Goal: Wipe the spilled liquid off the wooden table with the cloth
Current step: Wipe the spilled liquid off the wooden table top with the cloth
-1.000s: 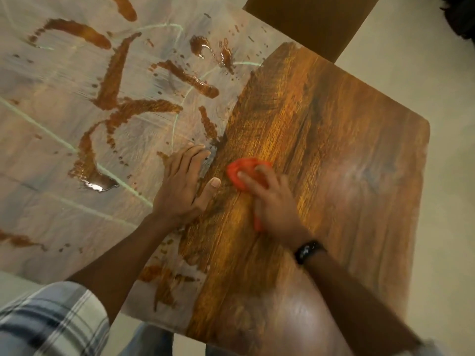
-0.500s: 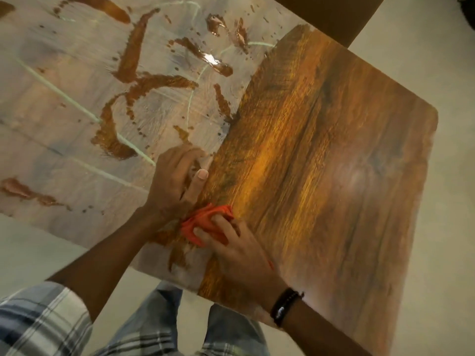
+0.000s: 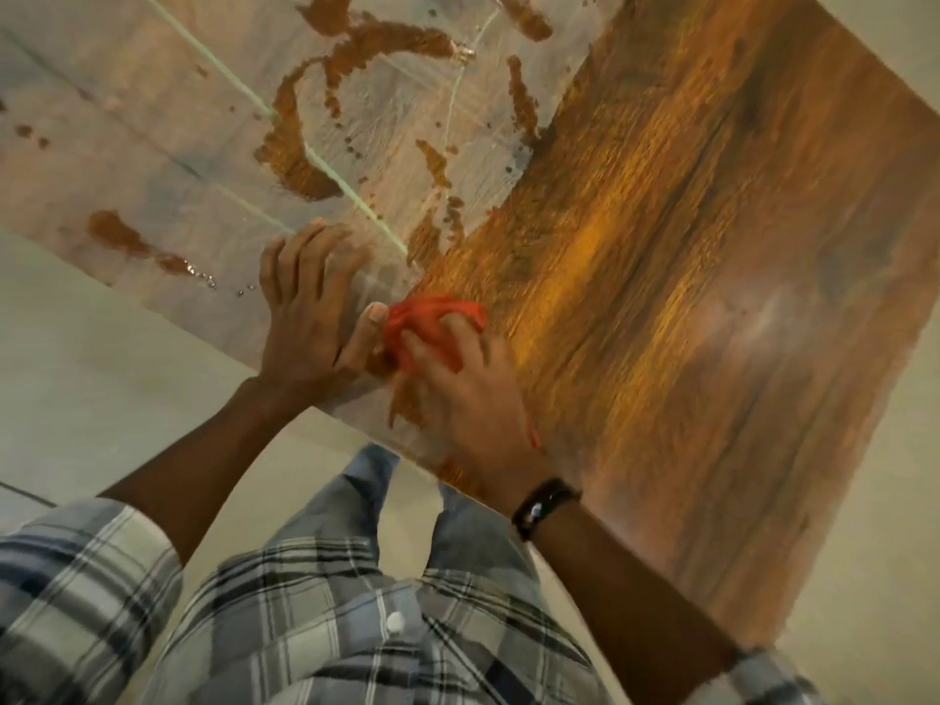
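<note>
Wooden table (image 3: 712,246), brown spill (image 3: 300,160); right hand (image 3: 468,399) grip clutches red cloth (image 3: 432,318); left hand (image 3: 305,318) flat, released.

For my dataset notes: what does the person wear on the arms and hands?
Both forearms are bare. The left sleeve is plaid in grey, white and black; the right sleeve shows the same plaid. A black band circles the right wrist. The left hand and right hand show no gloves.
</note>
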Action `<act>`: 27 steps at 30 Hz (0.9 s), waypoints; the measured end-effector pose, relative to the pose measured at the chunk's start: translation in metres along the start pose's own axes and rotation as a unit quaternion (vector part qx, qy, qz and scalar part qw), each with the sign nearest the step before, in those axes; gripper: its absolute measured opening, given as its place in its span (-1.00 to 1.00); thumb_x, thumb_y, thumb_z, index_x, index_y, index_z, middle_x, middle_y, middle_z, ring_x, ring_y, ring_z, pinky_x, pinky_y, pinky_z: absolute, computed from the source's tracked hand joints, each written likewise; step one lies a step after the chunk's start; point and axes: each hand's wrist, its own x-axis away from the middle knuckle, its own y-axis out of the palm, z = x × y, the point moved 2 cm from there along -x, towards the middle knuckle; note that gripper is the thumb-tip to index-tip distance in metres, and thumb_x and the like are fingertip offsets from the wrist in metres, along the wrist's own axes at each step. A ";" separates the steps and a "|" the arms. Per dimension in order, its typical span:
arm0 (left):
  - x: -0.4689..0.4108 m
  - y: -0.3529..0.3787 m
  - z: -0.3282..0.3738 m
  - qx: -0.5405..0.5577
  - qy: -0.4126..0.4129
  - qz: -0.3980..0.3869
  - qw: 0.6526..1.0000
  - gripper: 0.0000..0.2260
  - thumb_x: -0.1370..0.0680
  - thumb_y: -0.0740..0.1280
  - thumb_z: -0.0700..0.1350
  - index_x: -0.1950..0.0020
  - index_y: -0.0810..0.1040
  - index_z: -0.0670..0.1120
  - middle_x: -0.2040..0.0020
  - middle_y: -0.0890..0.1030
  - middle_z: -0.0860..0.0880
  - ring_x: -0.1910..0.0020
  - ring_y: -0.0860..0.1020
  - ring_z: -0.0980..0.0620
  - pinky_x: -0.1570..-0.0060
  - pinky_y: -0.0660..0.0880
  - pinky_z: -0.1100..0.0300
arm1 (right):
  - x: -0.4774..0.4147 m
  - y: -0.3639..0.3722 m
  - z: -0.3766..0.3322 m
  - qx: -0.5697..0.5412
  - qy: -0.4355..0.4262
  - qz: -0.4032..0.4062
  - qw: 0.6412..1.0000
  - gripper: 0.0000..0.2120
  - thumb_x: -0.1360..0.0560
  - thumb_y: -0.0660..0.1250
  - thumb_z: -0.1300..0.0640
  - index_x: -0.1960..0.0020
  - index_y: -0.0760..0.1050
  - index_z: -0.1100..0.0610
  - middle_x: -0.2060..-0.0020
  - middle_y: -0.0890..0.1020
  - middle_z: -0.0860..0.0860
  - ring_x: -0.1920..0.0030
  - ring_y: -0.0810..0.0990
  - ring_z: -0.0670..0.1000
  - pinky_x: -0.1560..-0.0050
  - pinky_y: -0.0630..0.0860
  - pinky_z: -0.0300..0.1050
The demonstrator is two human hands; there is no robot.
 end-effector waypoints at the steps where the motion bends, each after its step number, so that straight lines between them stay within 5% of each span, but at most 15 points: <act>1: 0.001 0.000 -0.001 0.008 -0.004 0.003 1.000 -0.45 -0.65 -0.01 0.21 -0.39 0.42 -0.17 -0.42 0.42 -0.27 -0.48 0.26 -0.21 -0.47 0.12 -0.28 | 0.021 0.008 -0.018 -0.003 -0.039 -0.027 0.999 -0.51 -0.53 0.27 0.08 -0.46 0.36 -0.05 -0.36 0.34 0.15 -0.12 0.38 0.19 -0.06 0.53 0.05; 5: 0.002 0.001 -0.001 0.021 -0.007 -0.017 1.000 -0.44 -0.66 -0.03 0.22 -0.42 0.38 -0.16 -0.43 0.39 -0.27 -0.50 0.21 -0.18 -0.47 0.09 -0.31 | 0.083 0.001 -0.008 0.008 -0.102 -0.087 0.991 -0.35 -0.39 0.44 0.20 -0.44 0.41 -0.10 -0.37 0.35 0.10 -0.12 0.41 0.14 -0.05 0.54 0.03; 9: 0.001 0.001 0.000 0.030 -0.020 -0.030 0.999 -0.40 -0.66 -0.07 0.24 -0.43 0.38 -0.17 -0.43 0.38 -0.27 -0.51 0.19 -0.15 -0.50 0.04 -0.22 | 0.068 -0.037 0.058 0.016 0.063 -0.056 0.996 -0.50 -0.54 0.33 0.10 -0.47 0.40 -0.06 -0.42 0.37 0.18 -0.27 0.41 0.29 -0.22 0.46 0.15; 13: 0.001 0.000 0.000 0.039 -0.031 -0.024 0.998 -0.41 -0.66 -0.07 0.22 -0.41 0.43 -0.17 -0.41 0.41 -0.24 -0.51 0.22 -0.16 -0.48 0.10 -0.25 | 0.012 -0.029 0.049 0.006 0.163 0.015 0.987 -0.53 -0.60 0.23 0.13 -0.49 0.35 -0.08 -0.45 0.28 0.14 -0.30 0.32 0.23 -0.23 0.32 0.00; 18: 0.000 -0.001 -0.006 0.074 -0.052 0.026 0.996 -0.47 -0.66 -0.02 0.15 -0.32 0.50 -0.21 -0.37 0.47 -0.22 -0.45 0.33 -0.21 -0.48 0.18 -0.10 | 0.036 0.014 -0.039 -0.003 -0.072 -0.069 0.995 -0.45 -0.49 0.22 0.22 -0.45 0.35 -0.07 -0.39 0.33 0.11 -0.14 0.37 0.17 -0.06 0.55 0.04; 22: 0.000 -0.001 -0.004 0.081 -0.050 0.022 0.995 -0.49 -0.66 0.01 0.11 -0.31 0.50 -0.23 -0.35 0.48 -0.24 -0.45 0.34 -0.23 -0.48 0.19 -0.12 | 0.076 -0.001 -0.001 0.013 -0.173 -0.112 0.978 -0.42 -0.45 0.36 0.21 -0.44 0.38 -0.09 -0.40 0.33 0.10 -0.20 0.40 0.14 -0.14 0.52 0.04; 27: -0.001 -0.003 -0.002 0.087 -0.056 0.017 0.994 -0.50 -0.65 0.02 0.07 -0.32 0.50 -0.26 -0.35 0.48 -0.26 -0.45 0.32 -0.21 -0.46 0.22 -0.16 | 0.029 -0.044 0.087 0.006 0.026 -0.026 0.999 -0.46 -0.55 0.36 0.18 -0.46 0.30 -0.12 -0.43 0.30 0.16 -0.22 0.38 0.25 -0.12 0.41 0.03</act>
